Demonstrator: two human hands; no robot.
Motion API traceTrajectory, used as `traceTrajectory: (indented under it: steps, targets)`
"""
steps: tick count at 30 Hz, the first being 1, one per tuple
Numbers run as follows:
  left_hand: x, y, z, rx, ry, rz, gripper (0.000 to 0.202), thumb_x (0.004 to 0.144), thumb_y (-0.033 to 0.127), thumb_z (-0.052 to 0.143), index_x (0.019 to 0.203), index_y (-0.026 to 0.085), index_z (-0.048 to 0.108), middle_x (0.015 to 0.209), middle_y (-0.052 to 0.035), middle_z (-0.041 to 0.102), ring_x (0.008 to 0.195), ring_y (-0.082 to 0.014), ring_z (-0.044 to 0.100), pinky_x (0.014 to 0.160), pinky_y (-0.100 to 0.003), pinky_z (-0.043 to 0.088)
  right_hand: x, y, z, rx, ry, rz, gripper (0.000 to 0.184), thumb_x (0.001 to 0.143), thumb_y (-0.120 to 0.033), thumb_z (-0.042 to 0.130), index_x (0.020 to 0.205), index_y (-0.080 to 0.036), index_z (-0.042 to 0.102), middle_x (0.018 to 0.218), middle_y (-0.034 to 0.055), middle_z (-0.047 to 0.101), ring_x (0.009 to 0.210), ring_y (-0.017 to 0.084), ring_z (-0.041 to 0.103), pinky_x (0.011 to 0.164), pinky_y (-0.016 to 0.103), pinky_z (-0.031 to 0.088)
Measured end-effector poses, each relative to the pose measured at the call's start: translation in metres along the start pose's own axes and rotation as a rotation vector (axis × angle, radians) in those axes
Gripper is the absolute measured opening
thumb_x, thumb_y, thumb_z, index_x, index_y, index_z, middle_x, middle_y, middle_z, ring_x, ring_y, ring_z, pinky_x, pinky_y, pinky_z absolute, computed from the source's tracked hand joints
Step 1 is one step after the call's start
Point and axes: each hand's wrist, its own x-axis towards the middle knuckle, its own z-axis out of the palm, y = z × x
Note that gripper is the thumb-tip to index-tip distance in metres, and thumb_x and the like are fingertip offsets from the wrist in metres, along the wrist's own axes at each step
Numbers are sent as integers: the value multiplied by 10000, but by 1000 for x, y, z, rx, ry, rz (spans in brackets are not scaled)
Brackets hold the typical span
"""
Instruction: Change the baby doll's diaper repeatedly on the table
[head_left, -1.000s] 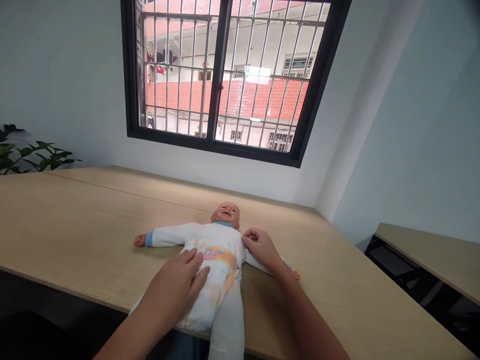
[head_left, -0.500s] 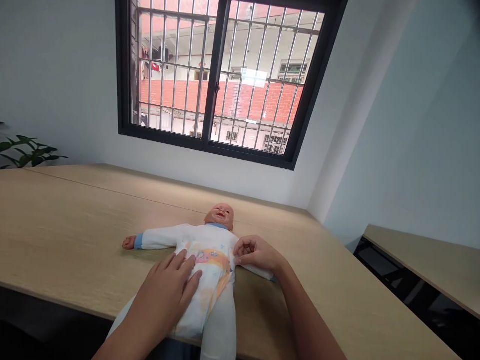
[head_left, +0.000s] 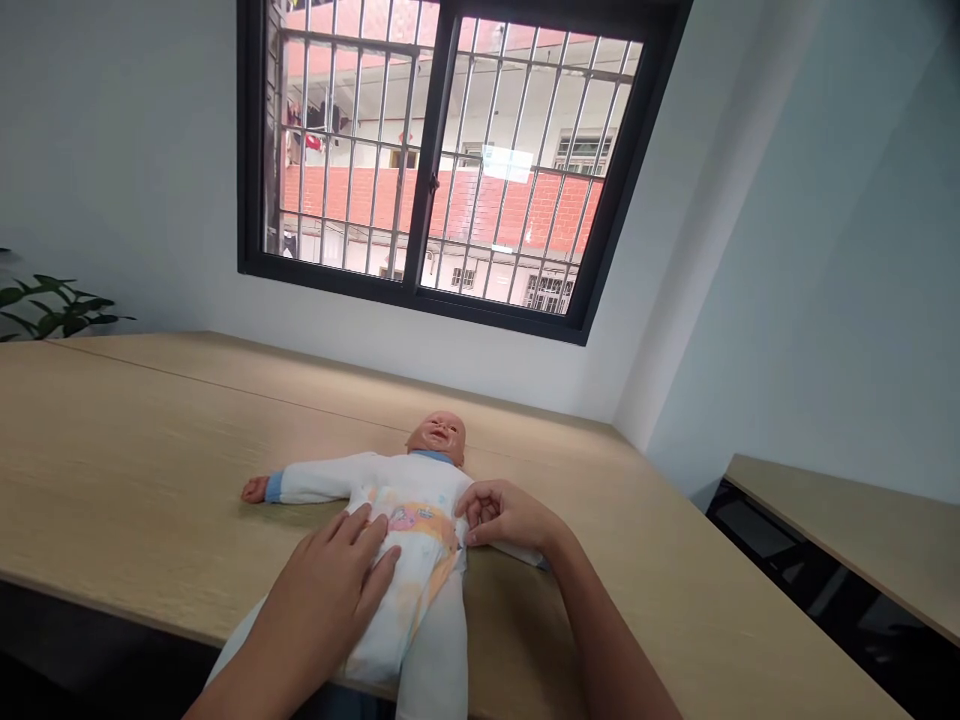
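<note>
A baby doll [head_left: 390,490] in a white sleepsuit lies on its back on the wooden table [head_left: 135,470], head toward the window, legs hanging over the near edge. A diaper [head_left: 416,555] with a colourful front band is wrapped round its waist. My left hand [head_left: 330,590] lies flat on the diaper's front, fingers stretched out. At the doll's far side, my right hand [head_left: 502,515] has its fingers curled and pinched on the diaper's side edge by the waistband.
A barred window [head_left: 450,160] fills the wall behind the table. Plant leaves [head_left: 52,305] show at the far left. A second desk [head_left: 847,530] stands to the right across a dark gap.
My right hand has slid from the doll's shoulder down to the diaper's side at the waist. The left hand has stayed flat on the diaper. The view has shifted a little.
</note>
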Motion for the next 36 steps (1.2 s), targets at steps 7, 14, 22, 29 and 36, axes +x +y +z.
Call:
traceTrajectory:
  steps: [7, 14, 22, 29, 36]
  targets:
    - [3, -6, -11, -125, -74, 53, 427, 982, 378, 333, 1219, 178, 627, 1270, -156, 623, 1205, -323, 548, 987, -523, 454, -1, -5, 4, -58, 81, 15, 220, 696, -304, 772, 856, -179, 688, 731, -22, 591, 688, 114, 528, 629, 224, 397]
    - [-2, -23, -15, -252, -143, 46, 487, 964, 477, 385, 1342, 204, 525, 1407, -143, 521, 1271, -307, 509, 1041, -467, 427, 2, -2, 12, -133, 159, 34, 231, 692, -330, 763, 733, -164, 607, 695, -35, 560, 630, 99, 471, 570, 220, 344]
    - [7, -28, -26, -360, -191, 53, 464, 927, 493, 475, 1301, 223, 529, 1248, -95, 612, 1144, -285, 577, 979, -428, 453, 10, -4, 23, -249, 213, 45, 258, 685, -299, 745, 642, -162, 530, 612, -57, 485, 592, 86, 404, 527, 217, 281]
    - [-26, -15, -21, -410, 82, -86, 335, 943, 408, 475, 1236, 263, 544, 1307, -55, 577, 1223, -230, 526, 1030, -374, 440, 4, -12, 15, -88, 144, 24, 207, 733, -318, 705, 738, -150, 584, 689, -22, 554, 633, 102, 468, 569, 219, 320]
    - [-51, 19, -39, -423, 257, -92, 182, 907, 401, 535, 1024, 284, 609, 1065, -21, 665, 1012, -209, 628, 841, -324, 547, -7, -35, 26, -102, 305, 11, 240, 773, -348, 675, 697, -159, 548, 622, -38, 503, 577, 89, 426, 547, 219, 312]
